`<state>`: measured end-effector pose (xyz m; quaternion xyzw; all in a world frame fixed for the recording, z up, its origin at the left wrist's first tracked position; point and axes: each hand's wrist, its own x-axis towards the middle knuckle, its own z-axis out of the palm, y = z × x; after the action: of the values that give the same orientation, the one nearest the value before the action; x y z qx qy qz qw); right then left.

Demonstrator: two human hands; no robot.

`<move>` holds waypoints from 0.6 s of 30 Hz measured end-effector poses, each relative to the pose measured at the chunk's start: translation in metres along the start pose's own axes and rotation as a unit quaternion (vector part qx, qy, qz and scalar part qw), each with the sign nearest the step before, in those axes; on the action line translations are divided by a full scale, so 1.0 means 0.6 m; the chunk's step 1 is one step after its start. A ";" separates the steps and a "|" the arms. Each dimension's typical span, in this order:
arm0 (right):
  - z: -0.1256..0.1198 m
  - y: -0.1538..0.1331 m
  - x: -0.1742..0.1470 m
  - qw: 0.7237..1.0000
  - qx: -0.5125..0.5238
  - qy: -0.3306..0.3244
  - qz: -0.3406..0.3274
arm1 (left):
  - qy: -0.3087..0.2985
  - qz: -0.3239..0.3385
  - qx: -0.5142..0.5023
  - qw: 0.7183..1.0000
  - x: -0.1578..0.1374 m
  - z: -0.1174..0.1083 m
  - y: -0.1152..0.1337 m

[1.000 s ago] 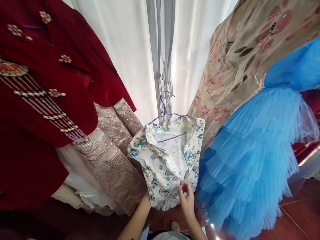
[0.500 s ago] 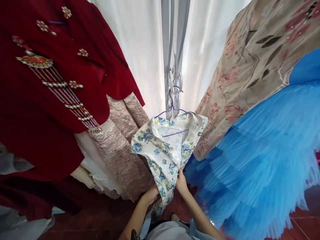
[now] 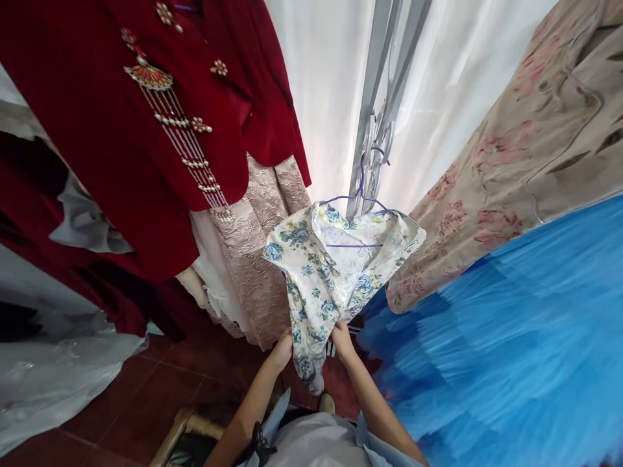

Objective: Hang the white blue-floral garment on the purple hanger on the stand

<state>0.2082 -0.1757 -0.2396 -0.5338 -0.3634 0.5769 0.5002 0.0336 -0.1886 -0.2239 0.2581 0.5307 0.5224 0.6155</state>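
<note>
A white blouse with blue and yellow flowers [image 3: 311, 285] hangs in front of me on a purple wire hanger [image 3: 361, 193]. The hanger's hook is caught on a grey metal stand [image 3: 374, 123]. My left hand [image 3: 283, 349] is closed on the left edge of the blouse, low down; its fingertips are partly behind the cloth. My right hand [image 3: 341, 334] pinches the front edge on the other side. Between the two hands the cloth narrows, and its lower end hangs toward the floor. The neckline gapes open, showing the hanger's bottom bar.
At left hangs a dark red jacket [image 3: 233, 123] with beaded brooches, above a pink brocade skirt [image 3: 265, 259]. To the right are a beige floral garment [image 3: 467, 201] and a blue ruffled tulle dress [image 3: 501, 337]. A chair-like frame [image 3: 178, 431] stands low by my left arm on red tiles [image 3: 141, 395].
My view has turned, so the stand now leans and the clothes sit differently. Both hands still grip the blouse, which appears drawn slightly to the left at its lower end.
</note>
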 end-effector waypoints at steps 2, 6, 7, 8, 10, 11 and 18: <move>-0.004 0.005 -0.013 1.000 0.002 0.003 0.016 | 0.162 0.104 0.036 0.981 0.013 -0.011 -0.011; -0.017 0.016 -0.058 0.999 0.009 0.002 0.039 | 0.186 0.247 0.227 0.924 0.001 -0.015 -0.055; -0.019 0.017 -0.069 0.999 0.009 0.001 0.040 | 0.103 0.262 0.279 0.918 -0.009 -0.008 -0.069; -0.021 0.017 -0.079 0.999 0.008 0.000 0.041 | 0.023 0.271 0.320 0.907 -0.019 0.002 -0.082; -0.024 0.015 -0.094 0.999 0.005 0.000 0.041 | -0.068 0.273 0.372 0.884 -0.035 0.028 -0.102; -0.025 0.013 -0.099 0.999 0.003 0.002 0.041 | -0.088 0.268 0.390 0.876 -0.039 0.042 -0.108; -0.025 0.002 -0.094 0.998 -0.002 0.037 0.047 | -0.137 0.269 0.404 0.864 -0.023 0.083 -0.111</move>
<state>0.2189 -0.2323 -0.2289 -0.5719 -0.3206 0.5791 0.4846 0.1059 -0.2109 -0.2614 0.6860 0.5150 0.3672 0.3596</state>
